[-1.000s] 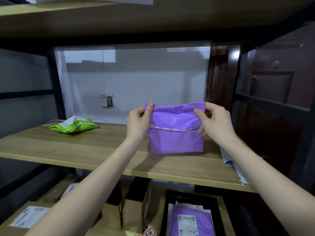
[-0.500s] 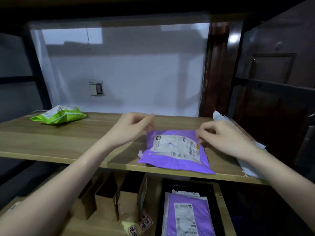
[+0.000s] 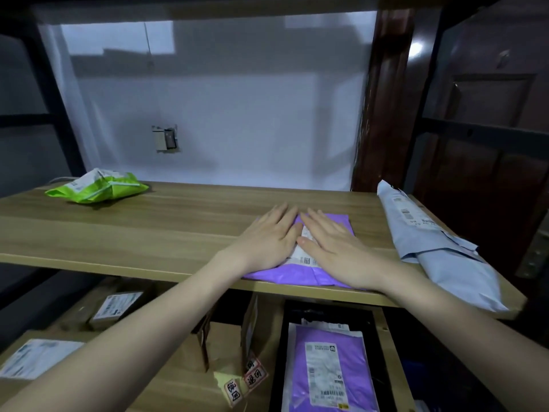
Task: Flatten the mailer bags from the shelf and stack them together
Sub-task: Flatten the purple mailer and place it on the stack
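Wooden shelving against a pale wall carries everything here, and the purple mailer (image 3: 309, 275) lies flat near the front edge of the middle shelf (image 3: 148, 230), right of centre, its near edge reaching the shelf's lip and its white label facing up between the hands. It looks like thin plastic film: light, soft, a bit slick, likely to hold trapped air and spring back in creases, so flat palms sweeping outward from the middle should suit it better than pinching; to lift it for stacking, its corners or side edges look like the easiest places to take hold. The left hand (image 3: 267, 236) lies on the bag's left part with fingers straight and together, palm down, pressing it to the wood; the right hand (image 3: 332, 245) lies just beside it on the right part, fingers likewise extended and flat, thumb tucked toward the label. Neither hand grips anything; both press only. The fingertips of the two hands nearly meet over the bag's far edge. A grey mailer (image 3: 439, 251), rumpled and folded, lies along the shelf's right edge, near the purple one but apart from it, and a puffy green mailer (image 3: 98, 188) sits well away at the far left corner; both seem yet to be flattened. Below, on the lower shelf, lie another purple mailer (image 3: 329, 367) in a dark tray and several cardboard boxes (image 3: 116, 307).
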{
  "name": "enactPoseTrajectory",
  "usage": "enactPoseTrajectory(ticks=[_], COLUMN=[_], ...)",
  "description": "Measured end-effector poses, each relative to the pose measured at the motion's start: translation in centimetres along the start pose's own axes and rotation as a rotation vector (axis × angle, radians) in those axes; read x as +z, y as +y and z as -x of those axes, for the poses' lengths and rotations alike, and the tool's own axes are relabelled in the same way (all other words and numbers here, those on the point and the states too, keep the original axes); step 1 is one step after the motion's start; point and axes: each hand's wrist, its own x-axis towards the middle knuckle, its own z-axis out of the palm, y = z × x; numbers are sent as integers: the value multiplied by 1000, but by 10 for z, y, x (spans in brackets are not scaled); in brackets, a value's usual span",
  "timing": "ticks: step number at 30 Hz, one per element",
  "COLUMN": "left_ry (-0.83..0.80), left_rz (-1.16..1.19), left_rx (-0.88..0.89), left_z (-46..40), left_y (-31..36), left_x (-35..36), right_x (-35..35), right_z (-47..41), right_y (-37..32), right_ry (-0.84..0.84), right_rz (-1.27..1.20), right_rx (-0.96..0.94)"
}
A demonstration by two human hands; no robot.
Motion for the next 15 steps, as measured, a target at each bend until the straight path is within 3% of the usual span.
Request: enactPoseTrajectory(ticks=[4,15], left_ry=[-75,-77], left_rz=[-77,46], left_rx=[-1,-4], left_z=[-18,-24], left_y=[-4,-6], left_x=[-4,-2], right_x=[-2,0], right_z=[-18,-26], right_y=[6,12], right_ry=[-16,-61], right_rz=[34,9], right_rx=[13,-3])
